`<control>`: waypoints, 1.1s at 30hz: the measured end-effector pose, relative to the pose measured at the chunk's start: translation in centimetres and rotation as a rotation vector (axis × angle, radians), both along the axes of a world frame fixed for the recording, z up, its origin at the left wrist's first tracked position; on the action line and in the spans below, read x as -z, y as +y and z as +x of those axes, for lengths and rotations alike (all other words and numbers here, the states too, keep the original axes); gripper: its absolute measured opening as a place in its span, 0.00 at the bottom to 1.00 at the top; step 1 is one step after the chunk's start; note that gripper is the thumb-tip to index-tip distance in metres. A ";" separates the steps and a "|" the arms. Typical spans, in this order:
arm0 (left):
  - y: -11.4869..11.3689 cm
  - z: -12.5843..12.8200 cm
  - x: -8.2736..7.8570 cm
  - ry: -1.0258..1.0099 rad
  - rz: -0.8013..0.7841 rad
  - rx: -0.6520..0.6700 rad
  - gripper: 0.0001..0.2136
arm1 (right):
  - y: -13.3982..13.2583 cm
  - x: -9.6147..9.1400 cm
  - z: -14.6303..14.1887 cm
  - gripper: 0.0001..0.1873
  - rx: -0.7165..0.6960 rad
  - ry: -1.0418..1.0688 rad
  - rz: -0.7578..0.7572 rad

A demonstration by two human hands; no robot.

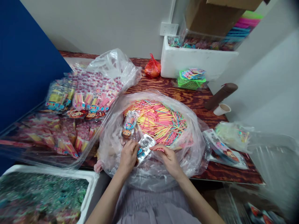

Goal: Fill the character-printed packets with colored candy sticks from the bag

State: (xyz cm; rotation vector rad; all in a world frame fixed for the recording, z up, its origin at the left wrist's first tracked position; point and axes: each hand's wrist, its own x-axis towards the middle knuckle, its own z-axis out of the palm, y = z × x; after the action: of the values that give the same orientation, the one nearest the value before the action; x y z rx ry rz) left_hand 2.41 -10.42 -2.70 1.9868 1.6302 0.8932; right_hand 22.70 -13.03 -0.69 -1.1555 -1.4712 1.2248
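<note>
My left hand [128, 157] pinches a small silvery printed packet [146, 143] by its lower left side. Close to the packet's right edge, my right hand [168, 159] is closed around a little bundle of thin sticks, whose pink ends [160, 150] show at the fingers. Both hands are above a large clear plastic bag [198, 137], spread wide around a heap of thin pink, yellow, green and blue sticks [158, 121]. A packet with sticks inside [129, 123] lies on the bag's left part, just beyond my left hand.
A clear plastic tray [86, 155] of filled packets stands left, beyond a white foam box [92, 177]. Toward the back are a red bag [152, 67], a green basket [191, 83] and another foam box [198, 60]. A brown bottle [220, 95], paper cup [221, 109] and flat packets [224, 149] sit right.
</note>
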 end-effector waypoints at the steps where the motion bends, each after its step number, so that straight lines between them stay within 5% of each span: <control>1: 0.1 -0.2 0.0 -0.009 -0.025 0.017 0.15 | 0.0 0.0 0.0 0.11 -0.002 -0.002 -0.001; 7: 0.4 -1.1 -0.4 -0.227 -0.087 -0.078 0.13 | 0.0 -0.2 -0.4 0.11 -0.014 0.000 -0.015; 13: 0.8 -1.4 -3.1 -1.004 -0.210 -0.346 0.12 | -0.1 -0.4 -0.6 0.11 -0.015 -0.019 -0.026; 16: 0.9 -1.2 -4.2 -1.217 -0.252 -0.384 0.12 | -0.1 -0.5 -0.8 0.11 -0.015 -0.025 -0.023; 19: 0.6 -1.1 -4.2 -1.179 -0.267 -0.386 0.14 | -0.1 -0.5 -0.9 0.11 -0.017 -0.018 -0.011; 25: -0.2 -1.2 -2.9 -0.796 -0.317 -0.229 0.09 | -0.2 -0.4 -1.1 0.11 -0.018 -0.019 -0.005; 33: -0.7 -2.2 -2.7 -0.774 -0.243 -0.455 0.12 | -0.2 -0.8 -1.4 0.11 -0.026 -0.009 -0.017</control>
State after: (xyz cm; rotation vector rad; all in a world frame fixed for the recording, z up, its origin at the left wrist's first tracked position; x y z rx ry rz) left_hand 0.19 -11.15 -0.02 0.9160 1.6051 1.3308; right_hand 21.27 -13.26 0.13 -1.1577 -1.4893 1.2532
